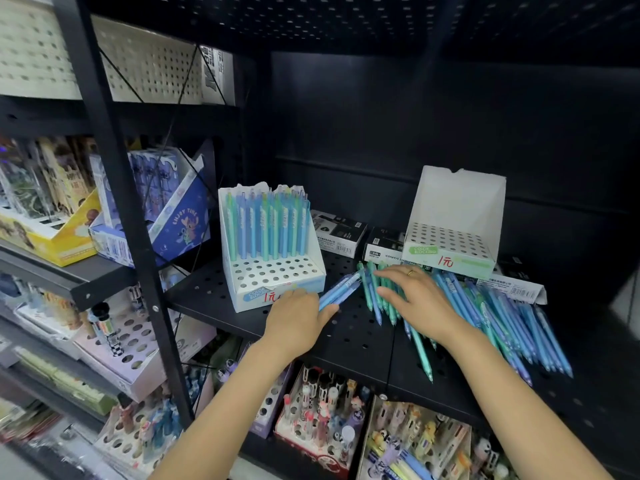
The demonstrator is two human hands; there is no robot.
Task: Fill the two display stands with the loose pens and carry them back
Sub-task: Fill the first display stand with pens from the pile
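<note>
Two bare hands reach over a black perforated metal shelf (pixel 349 337). The left hand (pixel 298 318) has its fingers curled around a small bundle of blue pens (pixel 341 289), which slant up and to the right out of its grip, just in front of the left display stand (pixel 273 275). The right hand (pixel 420 299) lies palm down with its fingers spread and nearly straight, resting on a cluster of green pens (pixel 369 282) at the near edge of the loose pile; a thin ring sits on one finger.

The loose pens (pixel 512 327) are slim plastic barrels in light blue and mint green, fanned out across the shelf to the right of the hand, tips pointing toward the viewer.

Both stands are white cardboard boxes with a stepped top punched with round holes. The left one has its back rows filled with upright blue and green pens, while its front rows of holes are bare. The right display stand (pixel 450 244) sits behind the pile with a tall plain back flap, and no pens stand in it. Small dark cartons (pixel 341 232) lie between the two stands.
</note>
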